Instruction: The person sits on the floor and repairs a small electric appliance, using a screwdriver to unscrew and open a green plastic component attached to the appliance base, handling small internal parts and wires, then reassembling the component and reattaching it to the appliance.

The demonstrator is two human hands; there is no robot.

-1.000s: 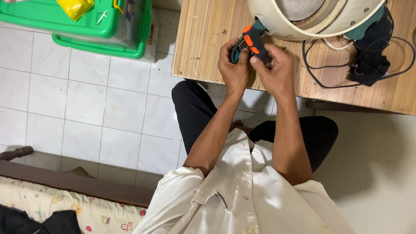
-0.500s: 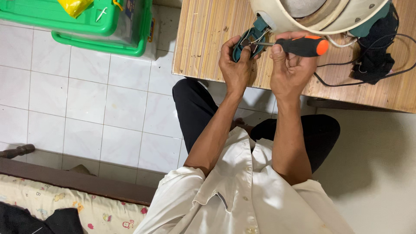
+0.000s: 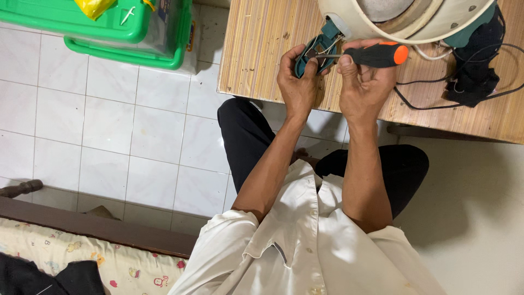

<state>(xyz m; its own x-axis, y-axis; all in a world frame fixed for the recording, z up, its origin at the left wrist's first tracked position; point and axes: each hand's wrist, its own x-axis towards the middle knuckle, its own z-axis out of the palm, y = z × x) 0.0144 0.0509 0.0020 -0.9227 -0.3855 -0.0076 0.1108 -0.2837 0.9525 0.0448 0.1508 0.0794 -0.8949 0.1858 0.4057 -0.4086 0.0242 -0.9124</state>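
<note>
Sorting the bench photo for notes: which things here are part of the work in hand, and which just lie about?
In hand:
left hand on teal part
right hand holding screwdriver
cream round housing

Lying about:
green bin
black cable
wooden table

Left hand grips teal part at table edge; right hand holds screwdriver, tip into part.
</note>
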